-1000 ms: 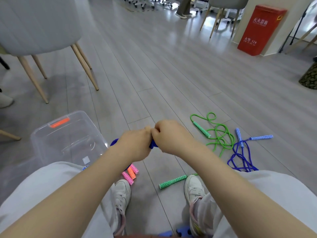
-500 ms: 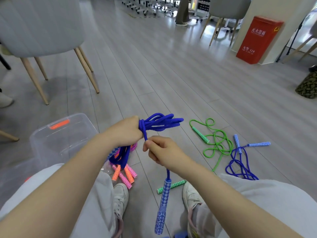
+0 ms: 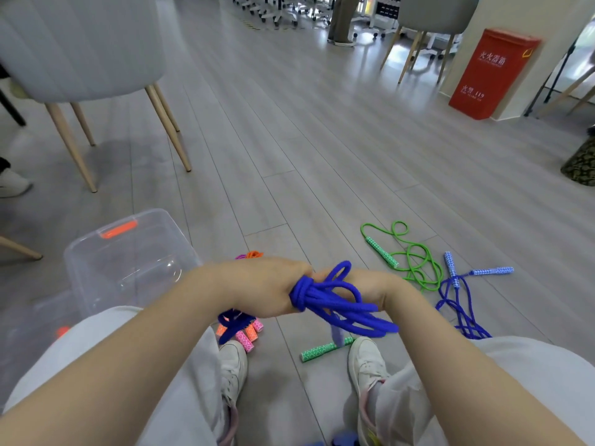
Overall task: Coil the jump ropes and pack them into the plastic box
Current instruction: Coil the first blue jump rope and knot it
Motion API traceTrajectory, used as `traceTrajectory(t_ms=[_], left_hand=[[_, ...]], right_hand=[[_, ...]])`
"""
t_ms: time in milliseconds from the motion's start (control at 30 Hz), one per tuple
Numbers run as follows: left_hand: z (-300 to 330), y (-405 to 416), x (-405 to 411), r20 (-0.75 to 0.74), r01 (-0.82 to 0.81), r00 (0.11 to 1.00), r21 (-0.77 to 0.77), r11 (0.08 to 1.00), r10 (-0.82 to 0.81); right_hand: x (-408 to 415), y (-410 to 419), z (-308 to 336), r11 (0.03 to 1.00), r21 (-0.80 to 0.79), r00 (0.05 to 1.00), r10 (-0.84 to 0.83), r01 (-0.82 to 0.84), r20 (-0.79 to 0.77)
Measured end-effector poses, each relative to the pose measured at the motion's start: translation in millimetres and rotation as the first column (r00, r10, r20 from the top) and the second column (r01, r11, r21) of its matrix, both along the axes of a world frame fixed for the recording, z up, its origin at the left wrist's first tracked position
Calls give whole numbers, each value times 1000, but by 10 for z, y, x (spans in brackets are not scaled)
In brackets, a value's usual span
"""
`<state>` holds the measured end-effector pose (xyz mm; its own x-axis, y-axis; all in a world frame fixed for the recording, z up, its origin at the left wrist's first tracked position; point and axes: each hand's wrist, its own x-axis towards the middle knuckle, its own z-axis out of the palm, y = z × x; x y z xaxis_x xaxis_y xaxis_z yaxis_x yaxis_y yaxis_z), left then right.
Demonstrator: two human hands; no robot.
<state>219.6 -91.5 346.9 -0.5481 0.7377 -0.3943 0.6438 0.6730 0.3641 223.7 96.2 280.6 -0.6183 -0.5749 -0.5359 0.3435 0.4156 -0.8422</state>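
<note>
Between both hands, left fingers (image 3: 273, 292) clamp the half-wrapped blue rope (image 3: 338, 304); right fingers hidden; the plastic box (image 3: 128, 262) looks unpacked, two ropes uncoiled.

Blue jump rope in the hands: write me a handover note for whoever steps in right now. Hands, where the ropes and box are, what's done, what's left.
Left hand grips the blue rope bundle at its wrapped waist. Right hand is behind the loops; its fingers are hidden, so its hold is unclear.
Plastic box stands open on the floor at left; it looks empty through the clear walls.
Pink and orange handles lie by the left shoe.
Green rope and second blue rope lie loose on the floor at right.
Done: blue bundle coiled and wrapped.
Left: secure it, box it, then coil and pack the others.
</note>
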Motion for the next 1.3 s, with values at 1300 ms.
traceTrajectory(t_ms=[1300], left_hand=[[-136,-65,-401,673,-680,673,398,616,307]], right_hand=[[327,-536,342,857,-89,566,-409,507,-716]])
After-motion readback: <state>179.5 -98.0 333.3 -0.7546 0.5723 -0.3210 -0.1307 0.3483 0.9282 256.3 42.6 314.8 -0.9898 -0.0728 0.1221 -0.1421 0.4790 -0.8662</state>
